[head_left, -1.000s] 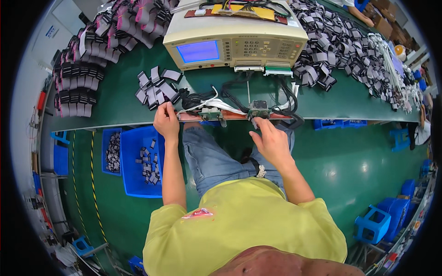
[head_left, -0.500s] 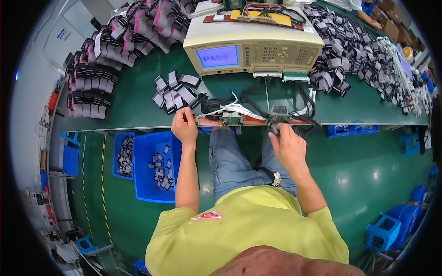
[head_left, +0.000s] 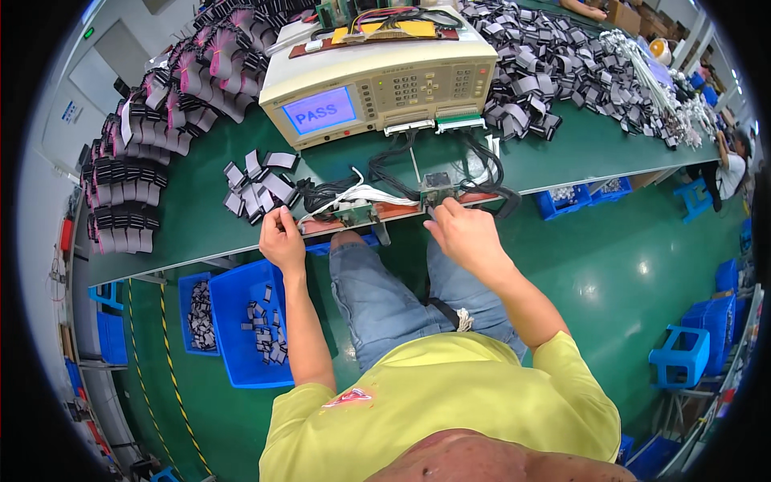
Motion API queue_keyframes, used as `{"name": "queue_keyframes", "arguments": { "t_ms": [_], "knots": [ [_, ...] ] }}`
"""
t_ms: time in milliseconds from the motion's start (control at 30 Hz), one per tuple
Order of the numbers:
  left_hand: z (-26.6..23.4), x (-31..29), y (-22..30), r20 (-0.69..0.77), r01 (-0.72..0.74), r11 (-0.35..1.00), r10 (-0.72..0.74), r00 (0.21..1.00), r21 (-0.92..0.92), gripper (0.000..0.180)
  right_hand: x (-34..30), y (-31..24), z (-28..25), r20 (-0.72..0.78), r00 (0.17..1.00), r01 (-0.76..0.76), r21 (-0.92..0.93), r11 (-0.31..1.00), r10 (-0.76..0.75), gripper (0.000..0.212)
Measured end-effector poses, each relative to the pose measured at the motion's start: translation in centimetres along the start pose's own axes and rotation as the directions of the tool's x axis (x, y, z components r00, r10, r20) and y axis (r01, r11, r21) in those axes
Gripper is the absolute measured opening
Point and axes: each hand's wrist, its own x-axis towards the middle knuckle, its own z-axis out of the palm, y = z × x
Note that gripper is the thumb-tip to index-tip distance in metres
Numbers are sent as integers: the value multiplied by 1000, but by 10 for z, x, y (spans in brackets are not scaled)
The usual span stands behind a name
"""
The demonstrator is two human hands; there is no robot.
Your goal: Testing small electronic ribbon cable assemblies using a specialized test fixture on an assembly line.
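Note:
My left hand (head_left: 283, 243) is at the table's front edge, thumb and fingers pinched together; what they hold, if anything, is hidden. Just beyond it lies a small pile of short grey ribbon cables (head_left: 259, 189) with black connectors. My right hand (head_left: 466, 234) has its fingertips closed against the front of the right connector board (head_left: 438, 183); whatever is between them cannot be made out. To its left is another green connector board (head_left: 355, 214). Black and white wires (head_left: 393, 195) run about the boards. Behind stands a beige tester (head_left: 377, 84) with a lit screen.
Bundled ribbon cables (head_left: 124, 193) are stacked at the left, and a big heap (head_left: 546, 60) covers the back right. Below the table's left part are a large blue bin (head_left: 241, 373) and a smaller one (head_left: 195, 345). A blue stool (head_left: 681, 353) stands at right.
The whole view has turned and shifted, so the table now slants. My right fingers have moved up against the right board; the grey piece seen below them before is hidden. My left hand stays pinched.

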Motion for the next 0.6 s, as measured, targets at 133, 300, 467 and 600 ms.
{"name": "queue_keyframes", "arguments": {
  "t_ms": [133, 300, 467, 600],
  "knots": [
    [9, 0, 1, -24, -33, 999, 33, 999, -26, 22, -3, 5, 20, -37, 999, -31, 8, 999, 31, 25],
    [2, -2, -6, -20, -28, 998, 30, 999, 64, 24, -13, -3, 19, -189, 981, -27, 127, 992, 51, 28],
    [4, -3, 2, -15, -24, 999, 25, 1000, 30, 22, -77, -24, -36, -153, 987, 108, 431, 896, -46, 33],
    [1, -5, -7, -24, -3, 999, 4, 1000, 37, 22, -23, 80, -53, -365, 899, -165, 234, 958, 244, 43]
  ]
}}
